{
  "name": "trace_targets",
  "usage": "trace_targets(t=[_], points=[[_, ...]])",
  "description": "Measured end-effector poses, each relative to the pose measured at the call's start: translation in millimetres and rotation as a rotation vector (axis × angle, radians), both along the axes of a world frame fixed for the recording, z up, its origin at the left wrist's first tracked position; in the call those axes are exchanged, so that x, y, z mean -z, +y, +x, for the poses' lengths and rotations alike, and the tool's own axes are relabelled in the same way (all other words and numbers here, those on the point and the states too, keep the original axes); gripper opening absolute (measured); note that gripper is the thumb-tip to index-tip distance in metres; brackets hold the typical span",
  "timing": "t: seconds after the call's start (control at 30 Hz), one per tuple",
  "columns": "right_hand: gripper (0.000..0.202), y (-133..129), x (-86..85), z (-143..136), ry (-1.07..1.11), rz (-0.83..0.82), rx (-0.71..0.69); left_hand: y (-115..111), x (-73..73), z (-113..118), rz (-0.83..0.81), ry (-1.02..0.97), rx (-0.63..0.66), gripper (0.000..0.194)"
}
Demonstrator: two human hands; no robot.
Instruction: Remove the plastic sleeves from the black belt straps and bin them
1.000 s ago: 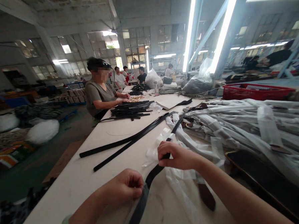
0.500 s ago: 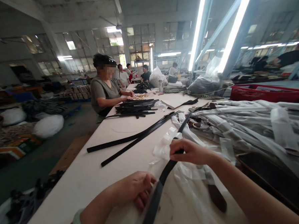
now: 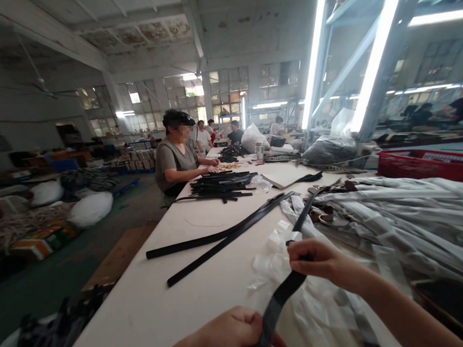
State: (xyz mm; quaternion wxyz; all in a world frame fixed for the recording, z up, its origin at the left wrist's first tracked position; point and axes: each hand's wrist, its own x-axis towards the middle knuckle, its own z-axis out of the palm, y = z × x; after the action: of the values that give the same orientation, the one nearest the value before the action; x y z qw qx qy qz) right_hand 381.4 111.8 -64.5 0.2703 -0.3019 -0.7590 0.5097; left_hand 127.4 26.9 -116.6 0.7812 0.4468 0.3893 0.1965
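A long black strap [image 3: 281,300] runs from the bottom of the view up and away to the right. My right hand [image 3: 316,258] is closed around its middle part. Lower down, my left hand [image 3: 242,332] grips the same strap between thumb and fingers, its lower edge cut off by the frame. Crumpled clear plastic [image 3: 268,258] lies beside and beneath the strap. To the left, two more black straps [image 3: 212,240] rest on the pale table [image 3: 131,303].
A heap of plastic-wrapped straps [image 3: 400,208] covers the right side, with a red crate [image 3: 429,164] behind. Across the table's left edge a person [image 3: 176,157] handles small items near a pile of black strips [image 3: 221,186]. White sacks [image 3: 92,210] lie on the floor.
The view has tilted up and shifted left. My left hand has moved lower in view and now grips the strap, which bends more between my hands.
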Motion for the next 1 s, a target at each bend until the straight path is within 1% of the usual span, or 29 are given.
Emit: trace_targets(t=[0.13, 0.17, 0.23, 0.3, 0.33, 0.37, 0.4, 0.43, 0.47, 0.5, 0.57, 0.6, 0.63, 0.67, 0.7, 0.77, 0.8, 0.9, 1.0], points=[[0.040, -12.9, 7.6, -21.2, 0.010, -0.019, -0.049, -4.4, -11.0, 0.2, -0.047, -0.085, -0.002, 0.039], [0.040, -16.9, 9.6, -27.0, -0.017, 0.001, -0.054, -5.3, -15.1, 0.3, -0.063, -0.103, 0.001, 0.036], [0.038, -22.5, 13.2, -36.6, -0.088, 0.100, -0.047, -5.5, -23.0, -0.5, -0.108, -0.140, 0.007, 0.033], [0.035, -21.2, 16.3, -40.5, -0.123, 0.237, 0.011, -2.2, -28.8, -3.8, -0.133, -0.164, -0.022, 0.036], [0.035, -17.5, 17.9, -39.5, -0.112, 0.281, 0.077, 0.7, -30.3, -6.4, -0.122, -0.170, -0.059, 0.037], [0.037, -12.4, 19.6, -37.0, -0.076, 0.285, 0.170, 4.2, -30.8, -9.5, -0.097, -0.172, -0.106, 0.038], [0.039, -6.7, 21.2, -33.3, -0.014, 0.237, 0.275, 8.0, -30.5, -12.7, -0.066, -0.169, -0.149, 0.038], [0.042, -1.4, 22.6, -29.3, 0.073, 0.137, 0.371, 11.8, -29.4, -15.8, -0.033, -0.162, -0.184, 0.038], [0.044, 2.7, 23.8, -26.2, 0.181, -0.004, 0.440, 15.3, -27.9, -18.3, -0.004, -0.151, -0.204, 0.037], [0.046, 5.0, 24.7, -24.7, 0.300, -0.164, 0.463, 18.1, -26.1, -20.1, 0.018, -0.134, -0.208, 0.038], [0.049, 3.6, 26.2, -28.5, 0.488, -0.464, 0.393, 21.3, -23.2, -21.0, 0.048, -0.092, -0.192, 0.038], [0.049, 0.7, 27.1, -33.7, 0.529, -0.559, 0.349, 21.6, -22.2, -20.3, 0.059, -0.073, -0.176, 0.038], [0.048, -2.9, 28.3, -40.6, 0.543, -0.605, 0.329, 21.1, -21.7, -19.1, 0.069, -0.057, -0.158, 0.038], [0.046, -6.6, 29.7, -48.3, 0.543, -0.609, 0.335, 20.2, -21.5, -17.8, 0.078, -0.047, -0.141, 0.038], [0.043, -9.8, 31.2, -56.0, 0.547, -0.579, 0.371, 18.9, -21.5, -16.6, 0.086, -0.043, -0.129, 0.038], [0.039, -14.9, 33.1, -69.2, 0.583, -0.491, 0.438, 15.8, -21.6, -14.9, 0.109, -0.045, -0.129, 0.039], [0.038, -17.1, 33.2, -73.9, 0.603, -0.451, 0.450, 14.3, -21.7, -14.4, 0.123, -0.050, -0.139, 0.040], [0.037, -26.5, 30.3, -81.7, 0.598, -0.371, 0.405, 9.9, -21.5, -12.7, 0.172, -0.055, -0.156, 0.042], [0.037, -39.0, 29.2, -85.9, 0.538, -0.333, 0.317, 6.8, -20.8, -7.6, 0.203, -0.046, -0.162, 0.045]])
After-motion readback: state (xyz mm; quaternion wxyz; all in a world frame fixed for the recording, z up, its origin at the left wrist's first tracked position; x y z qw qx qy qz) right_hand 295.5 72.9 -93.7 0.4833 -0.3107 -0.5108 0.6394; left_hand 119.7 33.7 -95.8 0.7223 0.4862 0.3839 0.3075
